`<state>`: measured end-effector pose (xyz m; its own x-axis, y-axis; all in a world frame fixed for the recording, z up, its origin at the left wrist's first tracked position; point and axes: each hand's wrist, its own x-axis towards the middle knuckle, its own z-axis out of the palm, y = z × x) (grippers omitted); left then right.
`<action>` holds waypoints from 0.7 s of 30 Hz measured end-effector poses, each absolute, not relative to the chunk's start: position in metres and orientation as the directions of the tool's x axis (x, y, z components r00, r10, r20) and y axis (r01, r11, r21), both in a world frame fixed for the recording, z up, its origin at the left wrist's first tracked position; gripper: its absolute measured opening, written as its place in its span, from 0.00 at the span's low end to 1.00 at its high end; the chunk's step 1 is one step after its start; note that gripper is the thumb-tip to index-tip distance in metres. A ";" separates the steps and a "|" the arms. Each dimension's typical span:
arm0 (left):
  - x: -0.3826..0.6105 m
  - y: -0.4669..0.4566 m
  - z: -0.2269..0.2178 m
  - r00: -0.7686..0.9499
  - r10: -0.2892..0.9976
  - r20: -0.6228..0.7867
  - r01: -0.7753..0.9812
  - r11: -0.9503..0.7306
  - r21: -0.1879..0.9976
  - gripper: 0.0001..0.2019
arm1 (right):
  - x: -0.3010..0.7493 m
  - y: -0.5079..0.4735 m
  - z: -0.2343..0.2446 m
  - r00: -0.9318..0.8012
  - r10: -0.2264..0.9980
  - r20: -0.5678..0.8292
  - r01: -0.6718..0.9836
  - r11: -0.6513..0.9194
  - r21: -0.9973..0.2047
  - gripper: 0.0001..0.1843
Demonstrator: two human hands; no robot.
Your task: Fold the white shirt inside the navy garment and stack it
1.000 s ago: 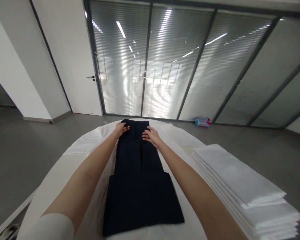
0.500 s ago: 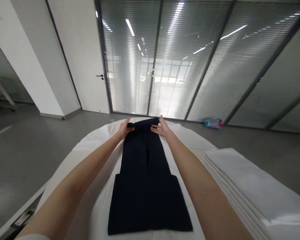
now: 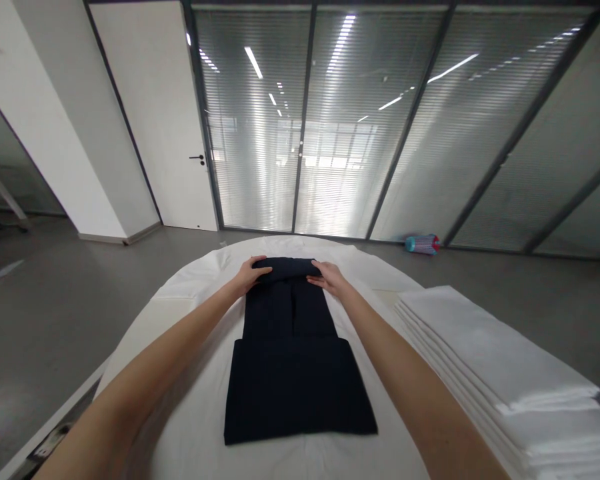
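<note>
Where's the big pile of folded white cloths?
In the head view, the stack of folded white cloths is on the right, just past the person's right forearm, with the dark navy trousers on that arm's other side.

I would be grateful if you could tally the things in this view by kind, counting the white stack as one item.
Folded navy trousers: 1
Hands: 2 (Left hand, Right hand)
Stack of folded white cloths: 1
Blue and pink cylinder: 1
White door: 1
Total: 6
</note>
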<state>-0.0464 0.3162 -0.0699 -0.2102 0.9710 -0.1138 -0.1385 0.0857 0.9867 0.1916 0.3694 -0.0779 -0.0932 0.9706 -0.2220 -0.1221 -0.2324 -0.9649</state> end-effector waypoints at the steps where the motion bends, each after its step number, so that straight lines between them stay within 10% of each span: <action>1: -0.048 0.315 -0.070 -0.207 0.974 -0.091 -0.109 0.069 0.992 0.27 | 0.192 0.368 -0.079 -0.088 0.976 -0.199 -0.111 -0.208 -0.972 0.11; 11: -0.072 0.318 -0.076 -0.076 0.994 -0.074 -0.231 0.054 0.972 0.30 | 0.205 0.360 -0.064 -0.233 0.967 -0.106 0.344 -0.020 -0.939 0.12; 21: -0.073 0.291 -0.047 0.001 0.992 -0.126 -0.145 0.124 0.982 0.32 | 0.227 0.347 -0.039 -0.454 0.876 -0.164 0.421 0.049 -0.906 0.19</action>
<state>-0.0729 0.2906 -0.0473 0.0010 0.9921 -0.1256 -0.1446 0.1244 0.9816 0.2265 0.3471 -0.0387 -0.4538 0.8759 -0.1639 0.4208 0.0486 -0.9058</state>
